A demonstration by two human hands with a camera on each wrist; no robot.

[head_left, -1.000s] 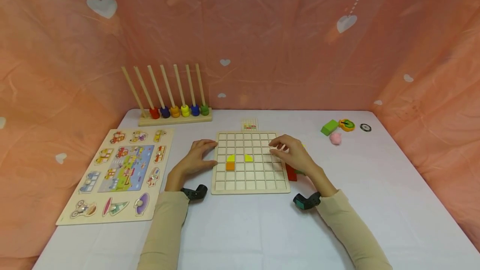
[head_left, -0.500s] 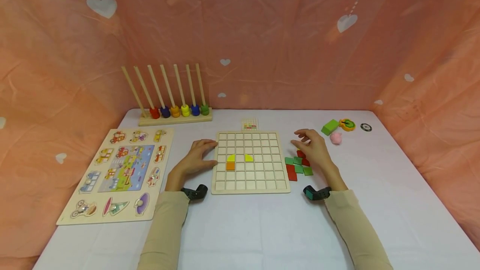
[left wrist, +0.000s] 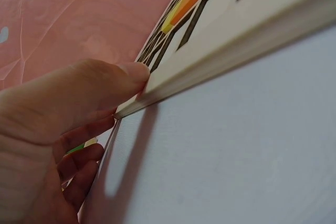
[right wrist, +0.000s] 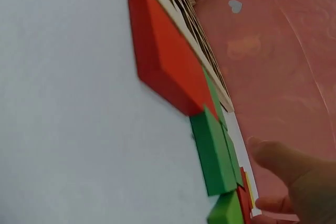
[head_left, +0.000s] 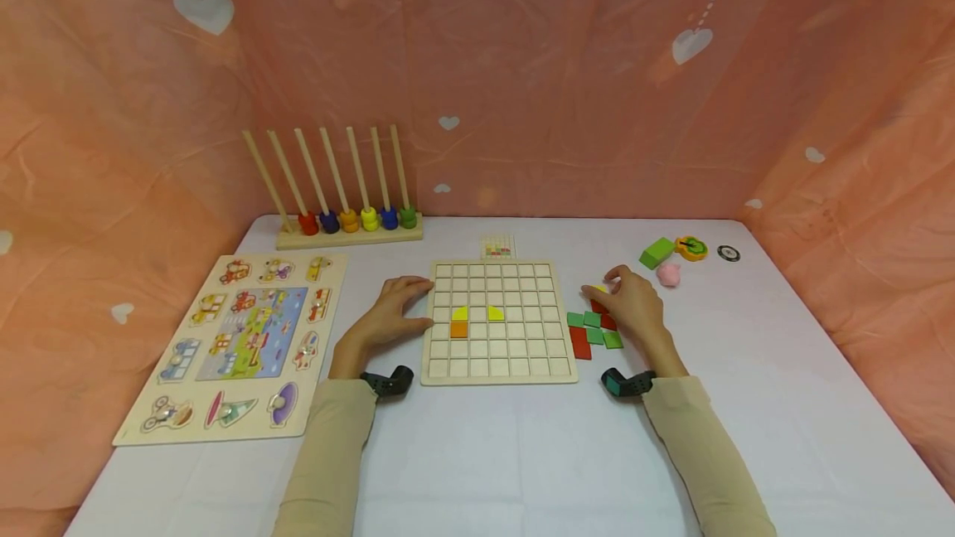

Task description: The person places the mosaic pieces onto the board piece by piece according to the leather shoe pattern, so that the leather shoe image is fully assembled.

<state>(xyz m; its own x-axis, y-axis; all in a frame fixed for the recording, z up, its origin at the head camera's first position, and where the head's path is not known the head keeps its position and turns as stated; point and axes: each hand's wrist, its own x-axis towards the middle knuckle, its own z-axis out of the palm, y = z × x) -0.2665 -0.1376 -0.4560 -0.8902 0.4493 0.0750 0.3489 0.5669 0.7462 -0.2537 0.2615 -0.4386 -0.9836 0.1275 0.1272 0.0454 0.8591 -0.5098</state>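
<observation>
A wooden grid board (head_left: 500, 367) lies in the middle of the table, bearing an orange square tile (head_left: 458, 329) and two yellow corner-cut tiles, one at the left (head_left: 461, 315) and one nearer the middle (head_left: 496, 314). My left hand (head_left: 385, 317) rests at the board's left edge, thumb on the rim in the left wrist view, fingers loosely bent. To the right of the board, my right hand (head_left: 632, 305) hovers at a cluster of red tiles (right wrist: 168, 56) and green tiles (right wrist: 214, 150). Its thumb and fingers stand apart around a yellow tile (head_left: 601, 288), partly hidden by the hand.
A small pattern card (head_left: 497, 247) lies behind the board. At left are a picture puzzle (head_left: 328, 272) and a peg stacker (head_left: 349, 240) with coloured rings. A green block (head_left: 657, 253), an orange-green toy (head_left: 691, 248), a pink lump (head_left: 669, 274) and a black ring (head_left: 728, 253) sit back right.
My right hand has moved right, off the board to the loose tiles, then slightly down over them. The left hand stays at the board's edge.
</observation>
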